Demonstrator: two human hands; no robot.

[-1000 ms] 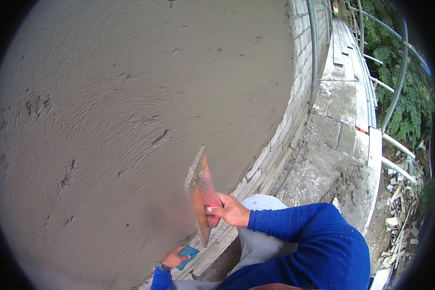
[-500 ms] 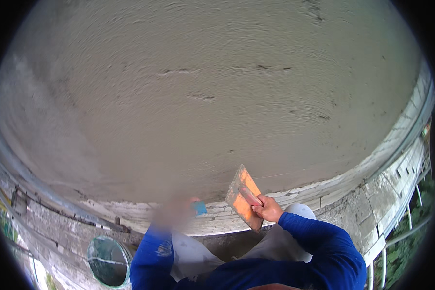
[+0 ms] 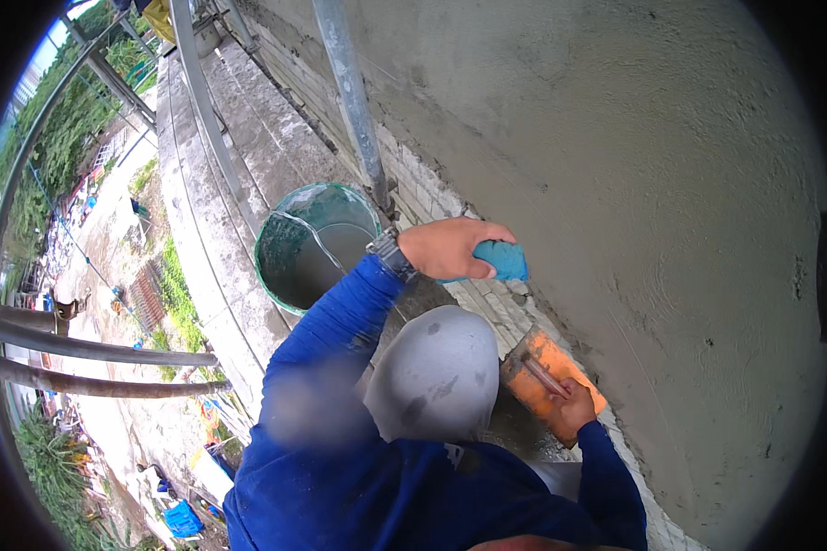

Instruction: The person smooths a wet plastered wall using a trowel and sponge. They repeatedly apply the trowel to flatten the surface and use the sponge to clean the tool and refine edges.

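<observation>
My left hand (image 3: 452, 248) is closed around a blue sponge (image 3: 504, 261), held beside the grey plastered wall (image 3: 671, 211). I cannot tell whether the sponge touches the wall. A watch (image 3: 392, 254) sits on that wrist. Lower and to the right, my right hand (image 3: 575, 406) grips the handle of an orange plastering float (image 3: 540, 356), its flat plate tilted near the wall's foot. Left of my left hand stands a green bucket (image 3: 268, 253) with greyish liquid in it and a wire handle across its mouth.
Dusty scaffold planks (image 3: 216, 174) run along the wall's foot. A steel pole (image 3: 347, 92) rises beside the bucket, and metal rails (image 3: 101, 351) guard the left side. Far below lies the ground (image 3: 119, 404), with plants and scattered material. My bent knee (image 3: 436, 372) is between both hands.
My view has swung left, bringing the bucket, planks and rails further in. My left hand, still with the sponge, is now beside the bucket. The float stays in my right hand.
</observation>
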